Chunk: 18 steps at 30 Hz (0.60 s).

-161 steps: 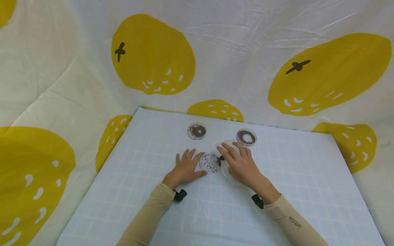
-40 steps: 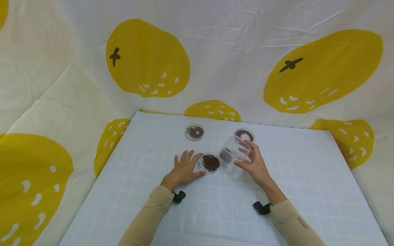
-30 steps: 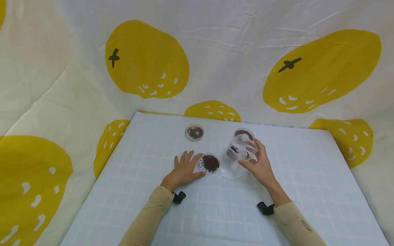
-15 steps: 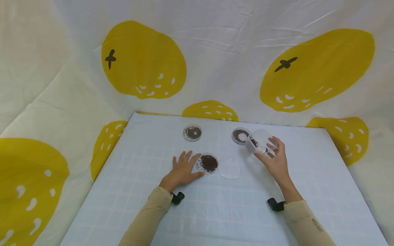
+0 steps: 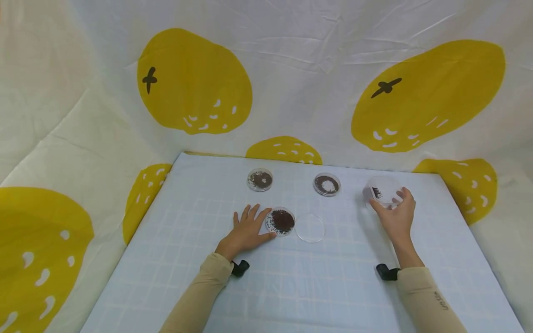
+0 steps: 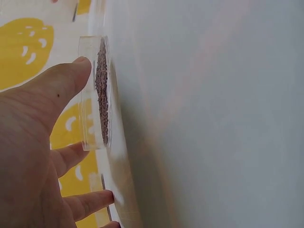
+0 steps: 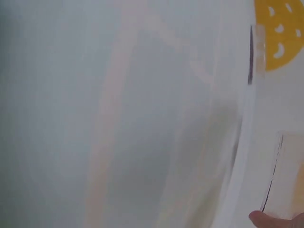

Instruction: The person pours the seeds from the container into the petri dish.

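My left hand (image 5: 246, 232) rests on the cloth, thumb and index finger pinching opposite sides of a clear petri dish (image 5: 280, 221). Dark brown soil is heaped over white bits in that dish; in the left wrist view the soil (image 6: 102, 90) shows through the side wall, below the rim where the thumb presses. At the right, my right hand (image 5: 397, 214) grips a clear plastic tub (image 5: 384, 183) by its side, with some dark soil left inside. Only a fingertip and part of the tub (image 7: 280, 173) show in the right wrist view.
A clear round lid (image 5: 310, 241) lies just right of the held dish. Farther back stand two more petri dishes: one with soil and scattered white bits (image 5: 260, 179), one with a white patch on soil (image 5: 326, 184). A lemon-print curtain (image 5: 291, 92) hangs behind the table.
Dark soil now covers much of the earlier white, speckled contents of the held dish. My right hand has carried the tub away to the right, uncovering the lid. The left hand stays put.
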Available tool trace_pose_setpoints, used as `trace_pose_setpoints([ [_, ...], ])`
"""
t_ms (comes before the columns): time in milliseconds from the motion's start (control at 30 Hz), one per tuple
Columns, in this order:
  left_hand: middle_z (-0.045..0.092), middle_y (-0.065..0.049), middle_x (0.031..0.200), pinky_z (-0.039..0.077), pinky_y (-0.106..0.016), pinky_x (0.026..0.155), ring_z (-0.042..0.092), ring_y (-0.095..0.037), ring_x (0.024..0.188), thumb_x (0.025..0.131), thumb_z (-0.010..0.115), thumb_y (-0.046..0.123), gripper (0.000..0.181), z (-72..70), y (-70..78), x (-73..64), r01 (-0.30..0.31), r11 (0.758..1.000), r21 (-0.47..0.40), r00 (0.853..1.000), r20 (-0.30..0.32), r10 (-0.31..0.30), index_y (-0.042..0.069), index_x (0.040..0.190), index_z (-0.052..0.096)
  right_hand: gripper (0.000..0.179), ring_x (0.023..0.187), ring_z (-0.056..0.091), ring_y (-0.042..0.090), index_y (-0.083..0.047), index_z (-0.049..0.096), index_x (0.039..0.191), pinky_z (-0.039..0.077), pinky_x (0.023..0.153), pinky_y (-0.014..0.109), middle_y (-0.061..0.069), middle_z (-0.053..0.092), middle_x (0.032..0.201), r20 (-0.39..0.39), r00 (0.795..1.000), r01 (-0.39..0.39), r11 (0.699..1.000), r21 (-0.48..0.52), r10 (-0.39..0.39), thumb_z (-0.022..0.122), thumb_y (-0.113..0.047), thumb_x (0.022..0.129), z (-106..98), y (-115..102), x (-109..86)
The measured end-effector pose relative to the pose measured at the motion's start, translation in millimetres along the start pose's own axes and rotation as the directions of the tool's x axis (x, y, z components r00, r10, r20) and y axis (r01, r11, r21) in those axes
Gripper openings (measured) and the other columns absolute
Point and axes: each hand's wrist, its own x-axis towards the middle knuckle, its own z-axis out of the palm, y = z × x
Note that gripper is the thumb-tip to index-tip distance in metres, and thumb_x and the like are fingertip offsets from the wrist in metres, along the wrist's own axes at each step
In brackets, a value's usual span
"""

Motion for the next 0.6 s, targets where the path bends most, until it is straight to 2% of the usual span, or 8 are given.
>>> trace_pose_setpoints([
  [267, 0.019, -0.016, 0.163, 0.004, -0.072, 0.11, 0.007, -0.043, 0.149, 0.093, 0.059, 0.061, 0.08, -1.1, 0.7, 0.3, 0.0, 1.0, 0.012, 1.0, 0.003, 0.0, 0.028, 0.158, 0.029, 0.099, 0.141, 0.031, 0.038, -0.01, 0.007, 0.158, 0.03, 0.113, 0.05, 0.017, 0.02, 0.159, -0.003, 0.995, -0.102, 0.994, -0.046, 0.102, 0.076, -0.03, 0.089, -12.9, 15.5, 14.0],
  [600, 0.019, -0.016, 0.163, 0.003, -0.073, 0.11, 0.007, -0.044, 0.149, 0.093, 0.06, 0.061, 0.079, -0.8, -0.4, 0.2, -0.002, 1.0, 0.001, 1.0, 0.003, 0.002, 0.028, 0.158, 0.029, 0.102, 0.142, 0.029, 0.039, -0.009, 0.004, 0.158, 0.03, 0.114, 0.051, 0.019, 0.019, 0.16, 0.018, 0.988, -0.15, 0.986, -0.07, 0.151, 0.075, -0.034, 0.09, -17.0, 29.7, 23.3],
])
